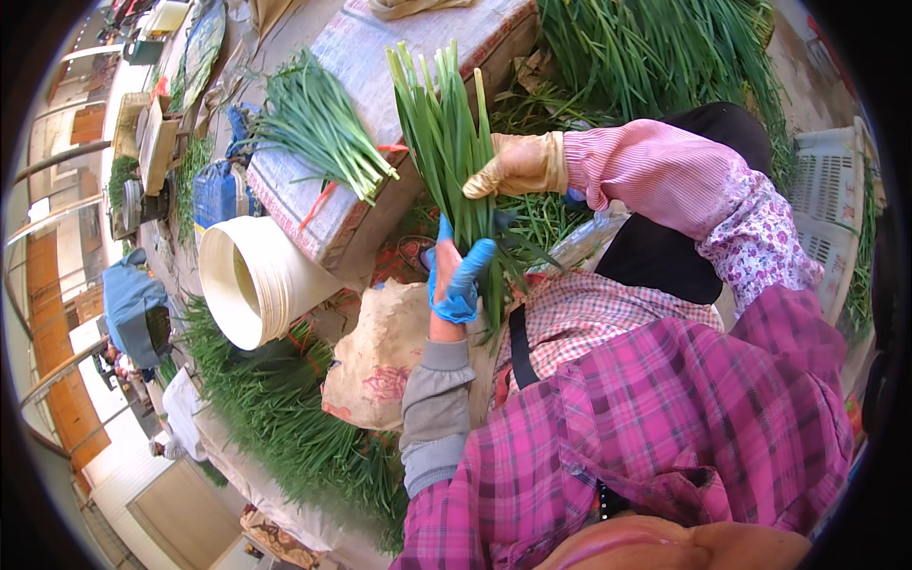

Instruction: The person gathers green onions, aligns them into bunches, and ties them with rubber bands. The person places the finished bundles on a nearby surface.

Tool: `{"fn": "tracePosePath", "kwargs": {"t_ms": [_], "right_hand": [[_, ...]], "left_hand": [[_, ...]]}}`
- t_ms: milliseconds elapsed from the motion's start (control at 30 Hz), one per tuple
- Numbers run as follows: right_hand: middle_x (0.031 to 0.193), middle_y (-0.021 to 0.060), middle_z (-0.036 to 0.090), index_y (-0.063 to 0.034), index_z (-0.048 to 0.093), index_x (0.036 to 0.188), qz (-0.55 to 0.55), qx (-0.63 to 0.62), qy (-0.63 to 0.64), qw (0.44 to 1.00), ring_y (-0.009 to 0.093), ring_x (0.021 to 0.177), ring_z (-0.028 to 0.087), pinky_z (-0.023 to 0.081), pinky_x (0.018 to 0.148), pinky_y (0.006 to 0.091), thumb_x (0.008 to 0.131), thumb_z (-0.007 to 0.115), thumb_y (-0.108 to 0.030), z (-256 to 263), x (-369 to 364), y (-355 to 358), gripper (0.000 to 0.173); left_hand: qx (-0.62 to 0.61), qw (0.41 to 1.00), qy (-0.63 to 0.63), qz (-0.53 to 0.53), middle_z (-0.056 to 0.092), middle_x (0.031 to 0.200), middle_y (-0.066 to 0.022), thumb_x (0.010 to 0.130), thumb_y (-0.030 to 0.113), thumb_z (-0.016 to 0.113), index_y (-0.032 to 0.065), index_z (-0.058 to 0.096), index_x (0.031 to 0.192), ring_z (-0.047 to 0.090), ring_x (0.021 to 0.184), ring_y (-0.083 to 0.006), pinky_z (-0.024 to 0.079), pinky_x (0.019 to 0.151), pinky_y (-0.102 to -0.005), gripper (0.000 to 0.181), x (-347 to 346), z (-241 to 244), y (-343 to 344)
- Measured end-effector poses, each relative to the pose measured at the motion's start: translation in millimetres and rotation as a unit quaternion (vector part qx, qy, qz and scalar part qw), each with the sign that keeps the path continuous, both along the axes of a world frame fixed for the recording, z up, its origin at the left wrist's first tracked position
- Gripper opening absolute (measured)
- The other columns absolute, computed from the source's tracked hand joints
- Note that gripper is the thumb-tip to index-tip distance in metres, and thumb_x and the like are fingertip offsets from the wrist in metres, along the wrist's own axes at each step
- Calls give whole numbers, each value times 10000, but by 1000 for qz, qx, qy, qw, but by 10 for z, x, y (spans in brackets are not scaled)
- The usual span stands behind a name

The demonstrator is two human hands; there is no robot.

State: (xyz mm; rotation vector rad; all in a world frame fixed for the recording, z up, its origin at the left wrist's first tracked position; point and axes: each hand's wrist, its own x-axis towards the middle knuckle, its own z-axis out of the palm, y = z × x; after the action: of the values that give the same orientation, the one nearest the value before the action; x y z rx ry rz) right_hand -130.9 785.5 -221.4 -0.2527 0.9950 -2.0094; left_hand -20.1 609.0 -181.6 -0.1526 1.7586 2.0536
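Note:
A bunch of flat green leaves like garlic chives (445,135) stands upright between my hands, pale cut ends up. My left hand (458,278), in a torn blue glove with bare skin showing, grips its lower part. My right hand (524,165), in a tan rubber glove, holds the bunch's right side higher up, thumb across the leaves. Left of the bunch, a smaller bundle of greens (324,128) lies on a block wrapped in printed woven sacking (306,189), its pale ends towards me. A red tie (317,206) lies beneath that bundle.
A white plastic bucket (246,285) lies tipped beside the block. Tied greens (306,420) are heaped at the lower left, and a large pile of loose greens (655,57) lies at the upper right. A white crate (826,214) stands at the far right. A worn sack (377,349) lies near my left wrist.

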Motion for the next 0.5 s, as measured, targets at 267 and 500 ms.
{"fn": "tracePosePath", "kwargs": {"t_ms": [267,500], "right_hand": [[1422,85,407,-65,241,1458,111,-86,132,981,200,1323,359,261,1106,393,641,836,-191,427,-327,186,1019],[1169,102,569,-47,420,1319,-194,-108,97,970,190,993,605,512,863,348,834,708,-258,545,-383,60,601]], "left_hand": [[123,988,-75,48,676,970,-114,885,136,620,30,552,1183,586,596,-128,466,496,-232,323,-38,63,45],[-136,987,-29,-85,677,888,-43,905,231,623,18,646,1030,609,688,-98,498,600,-249,248,-13,-13,201]]}}
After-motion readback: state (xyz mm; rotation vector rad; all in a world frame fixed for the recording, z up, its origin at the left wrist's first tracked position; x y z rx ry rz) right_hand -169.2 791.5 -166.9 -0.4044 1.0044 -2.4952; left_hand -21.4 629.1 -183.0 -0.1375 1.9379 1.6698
